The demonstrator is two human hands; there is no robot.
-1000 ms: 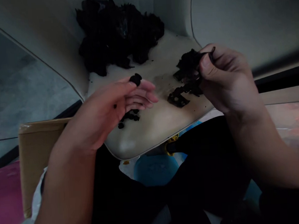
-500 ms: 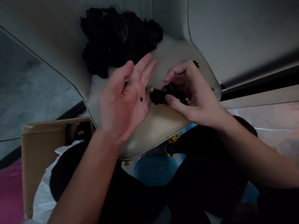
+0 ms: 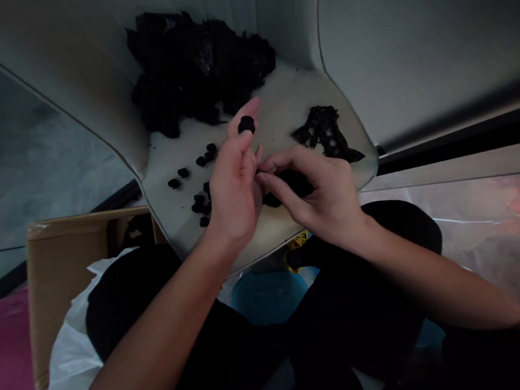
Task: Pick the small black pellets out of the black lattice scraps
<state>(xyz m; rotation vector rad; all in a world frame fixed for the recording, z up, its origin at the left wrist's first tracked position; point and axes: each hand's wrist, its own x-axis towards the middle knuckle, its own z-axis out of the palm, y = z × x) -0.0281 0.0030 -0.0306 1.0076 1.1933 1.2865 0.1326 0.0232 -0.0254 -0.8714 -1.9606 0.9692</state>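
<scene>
My left hand (image 3: 236,179) is over the middle of the pale seat (image 3: 263,242), with a small round black piece (image 3: 246,124) held between its thumb and fingers. Beside it, the thumb and index finger of my right hand (image 3: 317,191) are pinched together near the left palm. A dark piece (image 3: 297,182) shows under my right hand, partly hidden by its fingers. Several small black pieces (image 3: 201,205) lie on the seat left of my left hand. Beyond my right hand lies a ragged black sheet with holes (image 3: 324,132).
A large black crumpled heap (image 3: 201,62) lies at the back of the seat. At the left stand an open cardboard box (image 3: 69,273) and a white bag (image 3: 72,350). A blue object (image 3: 269,295) is below the seat's front edge.
My left hand has turned from palm up and closed on a small black piece. My right hand has moved left against it. The small pieces and ragged sheet are now uncovered.
</scene>
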